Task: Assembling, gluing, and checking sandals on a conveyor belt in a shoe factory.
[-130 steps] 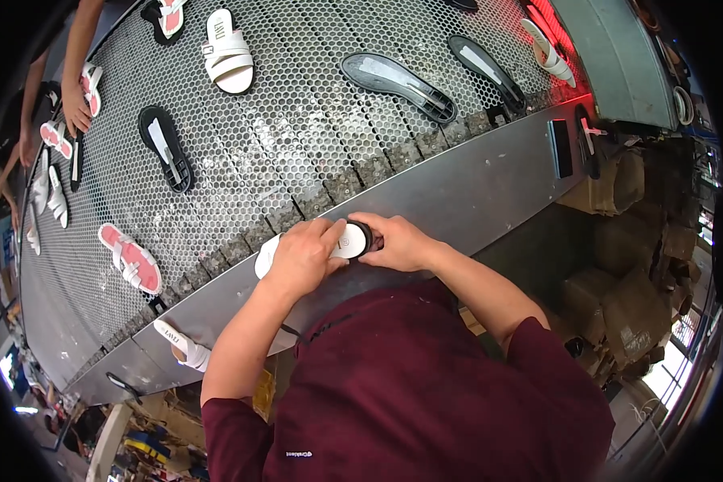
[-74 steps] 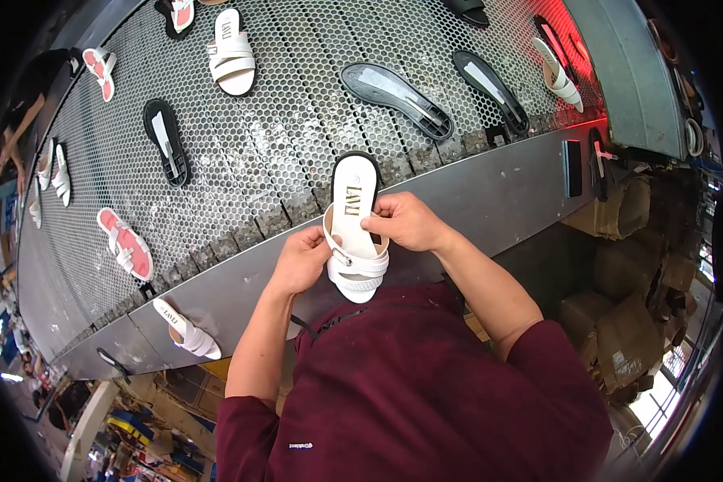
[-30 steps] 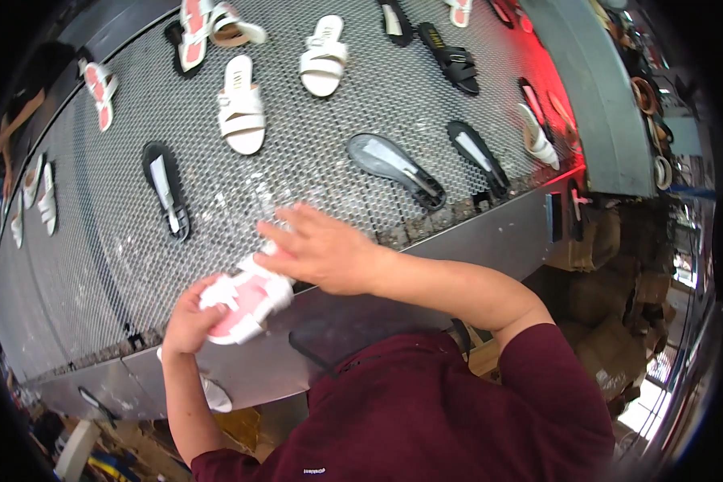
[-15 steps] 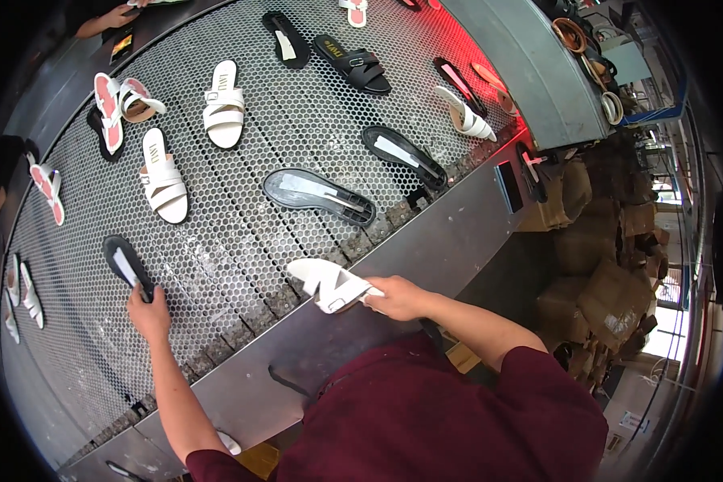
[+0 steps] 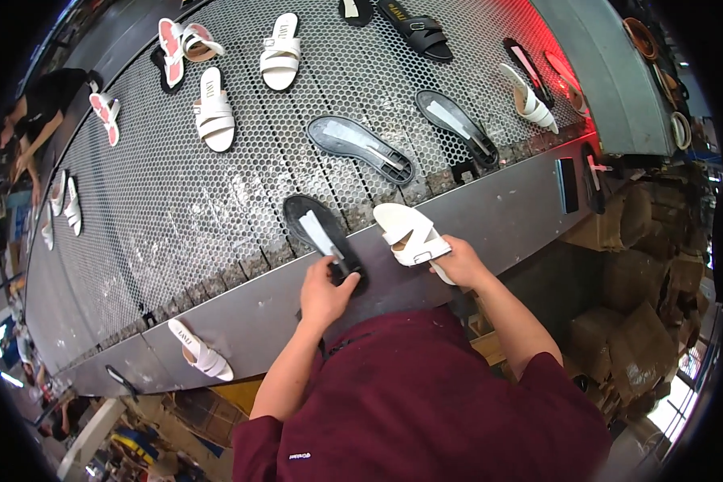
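Note:
My left hand [image 5: 327, 295] grips the heel end of a black shoe sole [image 5: 317, 229] with a pale strip along its middle. The sole is raised at the near edge of the mesh conveyor [image 5: 257, 189]. Close by on the right, my right hand [image 5: 463, 262] is closed on a white strappy sandal [image 5: 410, 233], its buckle turned toward me. Beyond both hands, two more black soles, a left one [image 5: 357, 146] and a right one [image 5: 455, 124], lie on the mesh. Each has a pale strip down its centre.
White sandals [image 5: 215, 112] and a black sandal [image 5: 416, 30] rest farther up the conveyor. One white sandal [image 5: 201, 353] lies on the metal ledge [image 5: 514, 197], which also carries a phone [image 5: 567, 185]. Cardboard boxes [image 5: 643, 341] are heaped at right. Another person [image 5: 44, 112] is at far left.
My left hand has brought the black sole rightward from the mesh, close to the white sandal. The view has shifted, showing more of the ledge at left.

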A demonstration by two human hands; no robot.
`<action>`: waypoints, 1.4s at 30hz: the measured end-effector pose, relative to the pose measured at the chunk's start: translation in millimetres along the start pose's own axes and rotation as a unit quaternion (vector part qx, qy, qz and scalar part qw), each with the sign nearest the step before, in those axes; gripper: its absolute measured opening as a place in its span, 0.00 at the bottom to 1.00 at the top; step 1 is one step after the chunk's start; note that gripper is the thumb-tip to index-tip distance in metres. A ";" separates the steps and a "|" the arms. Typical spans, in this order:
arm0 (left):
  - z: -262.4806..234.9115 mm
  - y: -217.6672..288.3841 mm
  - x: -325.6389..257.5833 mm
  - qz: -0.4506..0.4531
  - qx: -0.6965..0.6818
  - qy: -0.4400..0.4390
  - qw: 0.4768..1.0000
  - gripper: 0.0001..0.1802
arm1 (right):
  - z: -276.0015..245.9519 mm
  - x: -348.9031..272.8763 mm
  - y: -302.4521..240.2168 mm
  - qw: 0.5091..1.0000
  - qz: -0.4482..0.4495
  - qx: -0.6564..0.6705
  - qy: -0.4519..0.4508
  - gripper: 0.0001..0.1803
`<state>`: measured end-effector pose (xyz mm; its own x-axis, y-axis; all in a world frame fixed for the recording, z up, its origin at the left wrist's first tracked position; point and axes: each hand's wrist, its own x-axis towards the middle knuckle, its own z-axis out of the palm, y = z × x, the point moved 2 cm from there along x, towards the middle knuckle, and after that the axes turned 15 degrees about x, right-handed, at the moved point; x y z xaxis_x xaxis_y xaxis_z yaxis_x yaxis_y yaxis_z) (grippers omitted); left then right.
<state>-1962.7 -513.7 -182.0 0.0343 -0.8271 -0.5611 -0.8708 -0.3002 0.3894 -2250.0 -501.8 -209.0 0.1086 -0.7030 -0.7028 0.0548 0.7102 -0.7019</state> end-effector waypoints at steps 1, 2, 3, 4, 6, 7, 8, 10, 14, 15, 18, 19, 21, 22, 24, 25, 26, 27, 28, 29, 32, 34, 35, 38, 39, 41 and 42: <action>3.4 -1.3 2.6 -0.033 -0.024 -0.028 0.999 0.32 | 0.1 -1.1 -6.4 1.000 0.016 0.021 0.001 0.11; 6.4 1.3 7.3 -0.060 -0.048 -0.059 0.995 0.31 | -1.9 -3.7 -8.9 0.999 0.032 0.043 0.009 0.11; 1.9 2.1 13.7 -0.048 -0.035 -0.020 0.998 0.30 | -3.9 -2.3 -3.9 0.997 0.031 0.064 0.007 0.11; -6.2 0.8 22.7 -0.034 -0.023 0.019 0.999 0.29 | -3.4 -3.0 -3.4 0.997 0.032 0.066 0.007 0.11; -19.1 -10.4 51.4 0.001 0.038 0.198 0.979 0.30 | 4.0 -5.0 -5.9 0.990 0.040 0.138 0.010 0.11; -26.0 -14.9 67.7 -0.001 0.058 0.241 0.969 0.34 | 8.7 -6.1 -7.7 0.989 0.042 0.139 0.008 0.11; -28.6 -14.8 82.3 -0.034 0.039 0.233 0.971 0.35 | 13.3 -5.9 -10.8 0.986 0.043 0.163 0.001 0.11; -28.5 -31.0 109.0 -0.040 0.023 0.153 0.987 0.37 | 29.0 -2.8 -15.7 0.982 0.045 0.185 -0.019 0.10; -22.9 -20.4 118.3 -0.062 0.026 0.117 0.991 0.26 | 43.5 5.7 -15.5 0.974 0.067 0.212 -0.034 0.10; -19.2 -21.0 119.1 -0.056 -0.135 0.078 0.986 0.20 | 48.1 7.9 -15.4 0.975 0.066 0.203 -0.054 0.10; -15.9 -10.9 112.7 -0.044 -0.353 0.030 0.934 0.07 | 65.6 13.7 -16.8 0.973 0.075 0.200 -0.083 0.09; -14.8 -5.3 110.1 -0.035 -0.458 0.005 0.888 0.07 | 70.2 16.2 -12.9 0.969 0.065 0.218 -0.098 0.09; -14.9 1.0 105.6 -0.023 -0.583 -0.034 0.811 0.09 | 80.0 19.8 -16.6 0.967 0.080 0.216 -0.112 0.09; -16.1 2.4 103.1 -0.026 -0.583 -0.032 0.812 0.09 | 84.4 20.4 -19.1 0.966 0.084 0.216 -0.115 0.09; -18.7 8.9 95.7 0.022 -0.655 -0.104 0.748 0.11 | 91.6 20.3 -23.0 0.954 0.090 0.243 -0.148 0.10; -13.7 1.7 95.5 0.044 -0.647 -0.119 0.752 0.21 | 92.2 21.4 -20.1 0.954 0.094 0.243 -0.151 0.10; -15.2 4.2 92.0 0.041 -0.647 -0.119 0.752 0.21 | 92.2 22.8 -17.6 0.958 0.082 0.228 -0.153 0.09; -17.8 9.3 87.1 0.075 -0.663 -0.137 0.732 0.26 | 92.0 23.6 -15.5 0.962 0.070 0.213 -0.155 0.08; -19.2 13.3 84.3 0.110 -0.677 -0.155 0.711 0.31 | 91.5 23.3 -13.4 0.962 0.072 0.214 -0.155 0.08; -18.7 11.5 84.3 0.113 -0.674 -0.156 0.713 0.39 | 93.5 22.4 -16.9 0.960 0.066 0.226 -0.153 0.08; -17.4 12.1 82.4 0.120 -0.699 -0.164 0.686 0.38 | 93.3 24.4 -22.8 0.963 0.065 0.211 -0.155 0.07; -19.4 14.8 82.1 0.096 -0.661 -0.159 0.727 0.35 | 89.9 26.3 -25.6 0.968 0.069 0.183 -0.158 0.06; -18.6 17.1 82.1 0.086 -0.644 -0.156 0.744 0.32 | 89.0 26.6 -26.5 0.965 0.072 0.192 -0.165 0.06; -18.4 23.0 81.1 0.053 -0.641 -0.162 0.748 0.28 | 85.8 26.4 -25.9 0.959 0.075 0.209 -0.174 0.06; -18.6 24.6 80.8 0.055 -0.639 -0.161 0.750 0.28 | 84.5 26.3 -25.8 0.957 0.075 0.217 -0.175 0.06; -17.4 27.4 81.0 0.057 -0.637 -0.159 0.752 0.28 | 81.4 25.5 -28.2 0.958 0.074 0.209 -0.180 0.05; -16.6 29.0 81.5 0.061 -0.635 -0.158 0.754 0.27 | 80.1 25.1 -29.0 0.959 0.073 0.201 -0.184 0.05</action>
<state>-1977.0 -597.7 -204.3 -0.3015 -0.7911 -0.5322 0.3210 -0.6098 0.7246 -2169.4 -537.0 -196.9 0.4835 -0.5861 -0.6502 0.3828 0.8095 -0.4451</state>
